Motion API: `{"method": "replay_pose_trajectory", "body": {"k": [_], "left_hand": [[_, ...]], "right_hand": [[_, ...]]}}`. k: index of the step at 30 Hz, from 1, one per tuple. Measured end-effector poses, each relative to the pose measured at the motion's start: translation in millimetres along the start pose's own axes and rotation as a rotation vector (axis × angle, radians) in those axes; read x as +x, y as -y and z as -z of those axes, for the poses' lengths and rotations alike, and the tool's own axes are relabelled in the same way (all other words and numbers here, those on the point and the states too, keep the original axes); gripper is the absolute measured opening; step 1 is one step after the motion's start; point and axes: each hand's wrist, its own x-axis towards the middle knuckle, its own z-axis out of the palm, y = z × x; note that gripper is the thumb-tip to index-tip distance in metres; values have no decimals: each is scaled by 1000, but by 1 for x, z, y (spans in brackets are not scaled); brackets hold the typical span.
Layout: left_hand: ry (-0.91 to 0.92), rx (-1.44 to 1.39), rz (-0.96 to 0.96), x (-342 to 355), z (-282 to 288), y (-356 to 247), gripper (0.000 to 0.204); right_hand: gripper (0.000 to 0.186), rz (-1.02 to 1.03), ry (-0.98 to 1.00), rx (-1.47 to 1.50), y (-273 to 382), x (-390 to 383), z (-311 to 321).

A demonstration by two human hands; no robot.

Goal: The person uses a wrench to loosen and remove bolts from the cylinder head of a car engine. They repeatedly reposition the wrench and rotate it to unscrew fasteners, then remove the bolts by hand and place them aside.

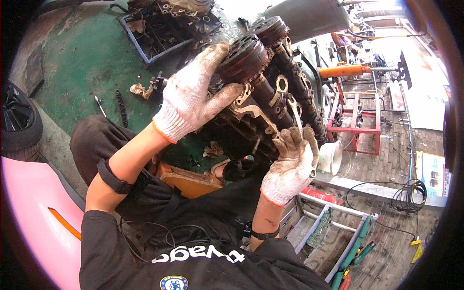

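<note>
An engine's cylinder head with two dark camshafts stands before me. My left hand (193, 92), in a dirty white knit glove, grips the rim of the nearer camshaft sprocket (243, 59), thumb below and fingers on its face. The second sprocket (269, 30) sits just beyond. My right hand (291, 166), gloved alike, holds a silver wrench (296, 115) along its palm. The wrench's upper jaw lies at the nearer camshaft (267, 99); whether it grips there I cannot tell. Its lower end sticks out beside my wrist.
A blue-edged tray (150, 59) of engine parts lies on the green floor at the far left. At right are a red metal frame (357, 129), an orange jack cylinder (344, 71) and coiled black cable (410, 195). A ladder-like frame (333, 208) stands near my right elbow; a wheel (19, 118) is at left.
</note>
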Motion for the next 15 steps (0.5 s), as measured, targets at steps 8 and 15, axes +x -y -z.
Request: {"method": "replay_pose_trajectory", "body": {"k": [8,15], "left_hand": [[19,15,10,1,1,-3,68],[60,28,52,1,1,-3,73]], "right_hand": [[32,-11,54,131,-7,-11,-4],[32,25,129,96,-15,-23,-11]]}}
